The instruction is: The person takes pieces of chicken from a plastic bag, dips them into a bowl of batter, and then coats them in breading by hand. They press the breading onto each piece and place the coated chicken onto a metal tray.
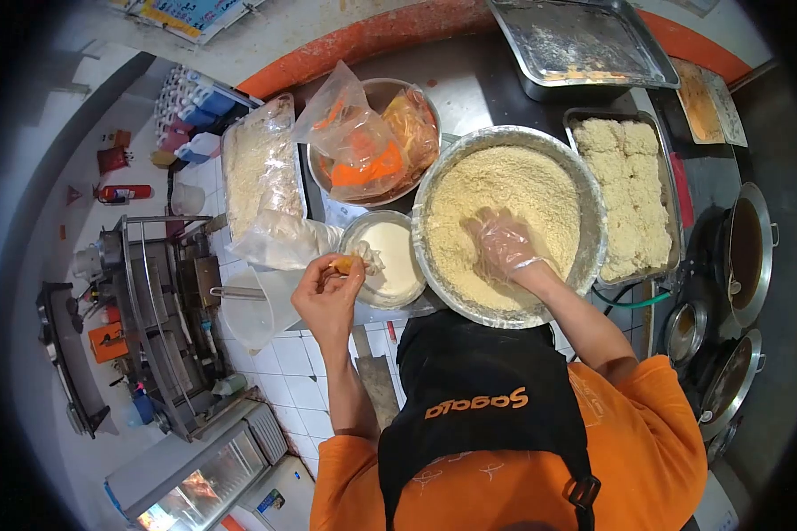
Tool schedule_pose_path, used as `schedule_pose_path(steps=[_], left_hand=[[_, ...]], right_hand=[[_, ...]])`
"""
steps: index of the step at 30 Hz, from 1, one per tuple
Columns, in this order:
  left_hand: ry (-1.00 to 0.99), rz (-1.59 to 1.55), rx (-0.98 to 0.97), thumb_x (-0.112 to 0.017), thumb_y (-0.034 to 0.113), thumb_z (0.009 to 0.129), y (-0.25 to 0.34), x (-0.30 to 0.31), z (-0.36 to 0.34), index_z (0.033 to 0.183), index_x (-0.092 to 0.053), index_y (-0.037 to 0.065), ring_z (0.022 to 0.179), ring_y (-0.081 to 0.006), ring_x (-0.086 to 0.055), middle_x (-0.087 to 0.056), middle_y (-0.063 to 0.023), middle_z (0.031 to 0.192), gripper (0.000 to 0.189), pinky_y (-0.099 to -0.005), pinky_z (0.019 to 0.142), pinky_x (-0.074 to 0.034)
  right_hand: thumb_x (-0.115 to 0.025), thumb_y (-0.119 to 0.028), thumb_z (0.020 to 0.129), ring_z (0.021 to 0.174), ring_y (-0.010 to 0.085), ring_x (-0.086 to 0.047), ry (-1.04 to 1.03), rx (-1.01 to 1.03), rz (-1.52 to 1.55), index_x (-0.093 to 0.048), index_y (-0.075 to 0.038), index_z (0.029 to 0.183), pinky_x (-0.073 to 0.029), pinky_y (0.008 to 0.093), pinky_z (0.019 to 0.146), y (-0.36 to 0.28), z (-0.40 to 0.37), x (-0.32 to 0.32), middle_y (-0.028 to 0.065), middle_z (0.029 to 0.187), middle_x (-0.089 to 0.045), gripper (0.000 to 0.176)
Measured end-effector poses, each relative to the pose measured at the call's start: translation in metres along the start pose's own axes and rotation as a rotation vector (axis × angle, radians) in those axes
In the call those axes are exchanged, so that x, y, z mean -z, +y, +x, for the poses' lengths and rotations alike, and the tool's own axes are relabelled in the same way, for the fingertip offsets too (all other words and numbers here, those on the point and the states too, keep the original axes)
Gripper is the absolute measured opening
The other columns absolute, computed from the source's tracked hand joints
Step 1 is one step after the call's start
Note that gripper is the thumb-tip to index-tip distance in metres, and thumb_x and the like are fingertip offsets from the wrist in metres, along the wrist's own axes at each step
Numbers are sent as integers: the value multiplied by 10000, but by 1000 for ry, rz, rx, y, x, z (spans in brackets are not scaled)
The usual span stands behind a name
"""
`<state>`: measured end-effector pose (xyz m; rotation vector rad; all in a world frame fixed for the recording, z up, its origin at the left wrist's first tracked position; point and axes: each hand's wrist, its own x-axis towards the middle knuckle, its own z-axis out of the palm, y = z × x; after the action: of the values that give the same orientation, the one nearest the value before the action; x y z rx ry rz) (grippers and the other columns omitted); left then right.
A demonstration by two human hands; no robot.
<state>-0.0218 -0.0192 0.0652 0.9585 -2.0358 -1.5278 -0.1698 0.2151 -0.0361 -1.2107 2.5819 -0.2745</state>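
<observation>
My left hand (326, 296) is closed in a pinch, holding a batter-coated piece of food (366, 255). Its held end looks orange-yellow, and the other end is lumpy with pale batter. It hangs over the near left rim of a bowl of white batter (394, 252). Inside a wide metal basin (422, 258), my right hand (503, 243), in a clear plastic glove, rests among pale crumbs (527, 181). Its fingers look stretched out, with the tips partly buried. Whether anything lies under that palm is hidden.
Crumb-coated blocks fill a tray (675, 252) at right. Behind the batter, a metal bowl (437, 142) holds a plastic bag (354, 142). A wrapped crumb tray (261, 168) stands left, above a translucent tub (259, 314). Large pans (751, 257) line the far right.
</observation>
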Motion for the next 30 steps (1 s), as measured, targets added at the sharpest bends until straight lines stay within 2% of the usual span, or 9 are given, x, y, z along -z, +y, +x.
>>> schedule_pose_path(steps=[3,6,10,12,14,15,19,23,30], left_hand=[[-51,-87,-71,-768,-51,814,32,-27,-3,998,-663,-68,783,-112,-673,-697,-99,877,213,-202,659,-529],[-117,-226,-112,-773,-50,802,37,-67,-3,983,-669,-52,830,-111,-675,-696,-85,901,210,-205,653,-534],[-234,-239,-185,-780,38,820,-9,-117,2,985,-684,-19,773,-178,-716,-723,-101,855,200,-273,655,-565],[-375,730,-184,-781,131,818,-21,-130,1,941,-683,-16,696,-217,-731,-731,-128,801,215,-307,662,-561],[-343,693,-225,-772,173,818,-34,-131,-4,931,-689,-7,696,-238,-731,-729,-144,798,229,-324,660,-558],[-297,659,-253,-764,215,817,-38,-130,-6,920,-694,1,697,-259,-731,-726,-161,795,248,-341,658,-556],[-223,500,-147,-744,176,846,-7,-91,0,962,-698,-13,669,-208,-727,-746,-146,843,227,-323,630,-554],[-141,329,28,-744,187,863,-8,-60,1,969,-697,17,655,-216,-714,-746,-138,839,205,-325,624,-544],[-33,344,42,-729,164,876,-35,-25,-5,948,-708,-4,657,-194,-713,-747,-130,834,184,-300,626,-535]], right_hand=[[-783,-336,734,1019,361,-630,-32,58,84,-610,-177,1265,-525,478,800,20,-20,-1,160,1203,-630,580],[-815,-324,681,1199,313,-590,-217,-32,289,-517,-114,1384,-481,418,998,39,-38,21,152,1347,-582,792],[-728,-277,809,1153,375,-587,-41,-422,66,-541,-21,1316,-476,441,984,44,-53,22,228,1240,-602,598],[-698,-312,847,1061,390,-622,139,-508,-135,-577,37,1232,-494,467,919,45,-59,-13,270,1120,-639,533],[-752,-273,793,1098,420,-599,464,-373,-48,-566,56,1236,-480,482,947,63,-56,-98,306,1134,-618,582],[-764,-215,766,1129,429,-586,210,-710,607,-555,89,1223,-474,473,962,47,-41,-43,311,1149,-614,587],[-779,-225,725,1077,436,-596,-10,-520,443,-585,56,1139,-486,452,897,21,-33,28,305,1120,-620,536],[-824,-245,690,783,373,-609,279,-288,448,-594,48,912,-492,451,731,38,-30,-60,237,835,-614,434],[-779,-173,752,669,336,-569,186,-313,560,-599,56,884,-469,452,624,30,-16,-31,191,734,-594,320]])
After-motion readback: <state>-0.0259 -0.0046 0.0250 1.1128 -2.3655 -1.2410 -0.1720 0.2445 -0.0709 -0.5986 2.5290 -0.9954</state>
